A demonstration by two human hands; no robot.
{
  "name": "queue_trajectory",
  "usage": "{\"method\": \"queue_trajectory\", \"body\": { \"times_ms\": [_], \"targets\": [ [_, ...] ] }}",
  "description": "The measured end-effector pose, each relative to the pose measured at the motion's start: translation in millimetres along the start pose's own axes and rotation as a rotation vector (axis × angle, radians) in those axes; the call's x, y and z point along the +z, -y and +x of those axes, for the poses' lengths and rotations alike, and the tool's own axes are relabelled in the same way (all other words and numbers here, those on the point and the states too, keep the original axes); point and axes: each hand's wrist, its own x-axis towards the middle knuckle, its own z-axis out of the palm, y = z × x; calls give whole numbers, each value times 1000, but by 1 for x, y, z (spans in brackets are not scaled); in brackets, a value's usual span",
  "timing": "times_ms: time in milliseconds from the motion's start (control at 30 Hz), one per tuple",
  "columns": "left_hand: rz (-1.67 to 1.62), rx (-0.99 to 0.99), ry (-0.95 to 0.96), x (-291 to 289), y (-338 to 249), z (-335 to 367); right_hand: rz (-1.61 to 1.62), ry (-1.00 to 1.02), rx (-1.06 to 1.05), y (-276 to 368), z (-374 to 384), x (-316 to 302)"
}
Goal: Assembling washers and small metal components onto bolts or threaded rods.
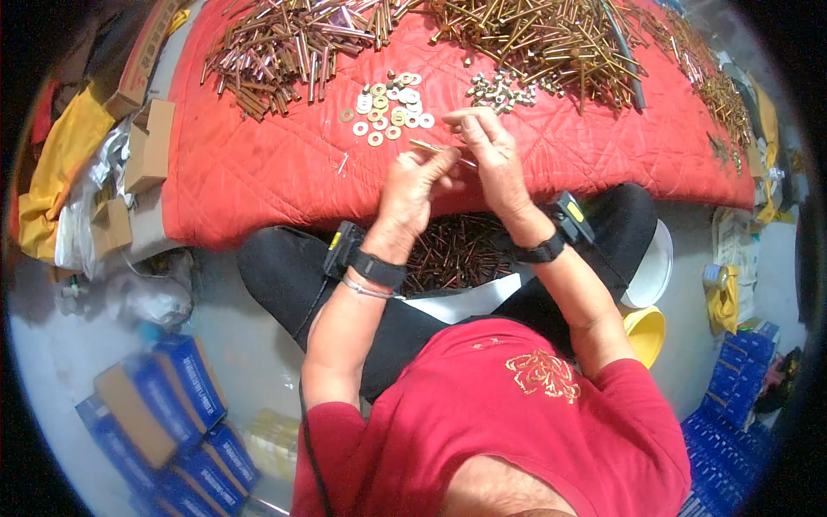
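My left hand (pixel 412 188) is closed around a thin gold-coloured metal rod (pixel 422 146), probably a bolt, whose end sticks out past the thumb. Close by on the right, my right hand (pixel 493 159) has its fingers bent toward the left; whatever sits between the fingertips is too small to make out. Both hands hover above the near part of a red quilted cloth (pixel 284 185). Just beyond them lie flat ring washers (pixel 376 138), silver and brass in tone. Small metal nuts (pixel 500 93) form a heap beyond my right hand.
Copper-coloured tubes (pixel 293 52) are piled at the far left, long gold bolts (pixel 534 39) at the far right. Between my legs more bolts (pixel 452 254) fill a container. A yellow bucket (pixel 646 334) and blue boxes (pixel 191 379) stand on the floor. Cardboard (pixel 150 146) flanks the cloth.
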Motion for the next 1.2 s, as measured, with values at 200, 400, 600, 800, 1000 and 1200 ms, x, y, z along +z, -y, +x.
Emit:
{"method": "queue_trajectory", "body": {
  "times_ms": [200, 400, 600, 800, 1000, 1200],
  "targets": [
    [-235, 91, -160, -2, -30, 2, -680, 98, -411, -13, 69, -41],
    [-404, 30, -104, -25, -30, 4, -1130, 377, -462, -30, 100, -42],
    [-322, -5, -18, -20, -34, -4, -903, 292, -420, -9, 82, -20],
    [-75, 42, 58, -18, -36, -15, -55, 354, 22, 10, 41, -15],
    [76, 30, 48, -13, -40, -22, 11, 310, -109, 18, 31, -16],
    [127, -58, 101, -8, -47, -26, -266, 437, -319, 41, 29, -24]
  ]
}}
